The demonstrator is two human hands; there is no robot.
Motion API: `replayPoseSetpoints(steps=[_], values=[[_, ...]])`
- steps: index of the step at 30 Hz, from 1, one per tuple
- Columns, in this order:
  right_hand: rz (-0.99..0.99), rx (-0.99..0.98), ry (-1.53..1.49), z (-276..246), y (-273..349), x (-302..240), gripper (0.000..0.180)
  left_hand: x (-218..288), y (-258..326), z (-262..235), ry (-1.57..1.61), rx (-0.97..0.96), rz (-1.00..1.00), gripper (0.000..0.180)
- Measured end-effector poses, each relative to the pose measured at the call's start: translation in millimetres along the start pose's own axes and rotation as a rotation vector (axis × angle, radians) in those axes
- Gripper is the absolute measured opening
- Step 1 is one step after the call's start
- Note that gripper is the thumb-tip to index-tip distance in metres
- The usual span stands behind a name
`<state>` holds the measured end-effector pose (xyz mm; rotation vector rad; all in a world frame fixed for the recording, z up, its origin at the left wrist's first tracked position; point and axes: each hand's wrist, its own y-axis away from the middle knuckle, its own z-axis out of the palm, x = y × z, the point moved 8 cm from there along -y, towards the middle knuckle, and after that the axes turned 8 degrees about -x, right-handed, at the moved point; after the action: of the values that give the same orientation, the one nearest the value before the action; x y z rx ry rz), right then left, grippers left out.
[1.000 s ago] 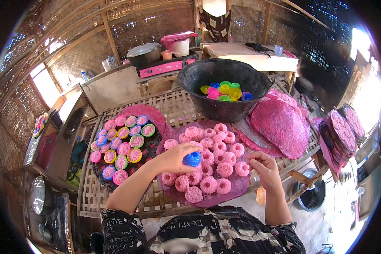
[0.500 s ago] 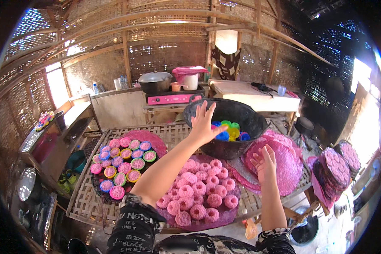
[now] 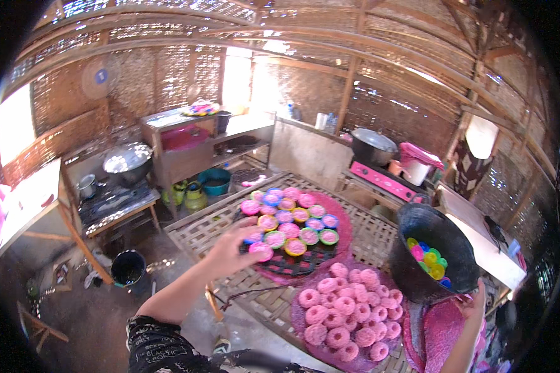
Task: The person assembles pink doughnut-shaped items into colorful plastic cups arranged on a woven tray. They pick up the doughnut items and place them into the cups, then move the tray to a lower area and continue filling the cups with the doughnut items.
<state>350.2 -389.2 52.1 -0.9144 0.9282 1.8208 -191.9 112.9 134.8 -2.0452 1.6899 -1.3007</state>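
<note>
My left hand point(image 3: 233, 248) reaches out with fingers apart to the near-left edge of a round tray point(image 3: 342, 239) of small coloured moulds point(image 3: 289, 221) and touches a pink mould point(image 3: 261, 250). Beside it, a pink woven tray point(image 3: 297, 326) carries several pink ring-shaped cakes point(image 3: 345, 311). A black bowl point(image 3: 417, 248) with loose coloured moulds point(image 3: 429, 256) stands to the right. My right hand point(image 3: 474, 303) is low at the right, by the bowl's near rim and above another pink woven tray point(image 3: 438, 332); its fingers are partly hidden.
Everything rests on a bamboo slat table point(image 3: 196, 230). Behind it are a pink stove point(image 3: 382, 180) with a grey pot point(image 3: 373, 146). To the left stand a low table with a metal lid point(image 3: 127, 158), green gas cylinders point(image 3: 195, 196), a teal basin point(image 3: 214, 180) and a black bucket point(image 3: 129, 267).
My head has turned left. My left hand dropped a blue mould into the black bowl, then swung left to the tray of coloured moulds. My right hand left the cakes for the bowl's side.
</note>
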Motion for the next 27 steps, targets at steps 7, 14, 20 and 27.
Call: replayPoseSetpoints(steps=[7,14,20,27], values=[[-0.126,0.022,0.147,49.6,14.5,8.6,0.039,-80.5,192.7,-201.5,-0.038,0.412,-0.497,0.05],[-0.345,0.111,0.263,156.5,119.7,24.3,0.023,-169.2,371.0,-387.1,-0.01,0.583,-0.669,0.045],[-0.522,-0.127,0.101,326.5,182.4,43.0,0.019,-257.5,471.4,-493.3,0.114,0.68,-0.812,0.042],[-0.446,-0.475,0.016,640.9,225.5,156.5,0.013,-370.4,420.8,-502.7,0.466,0.572,-0.762,0.042]])
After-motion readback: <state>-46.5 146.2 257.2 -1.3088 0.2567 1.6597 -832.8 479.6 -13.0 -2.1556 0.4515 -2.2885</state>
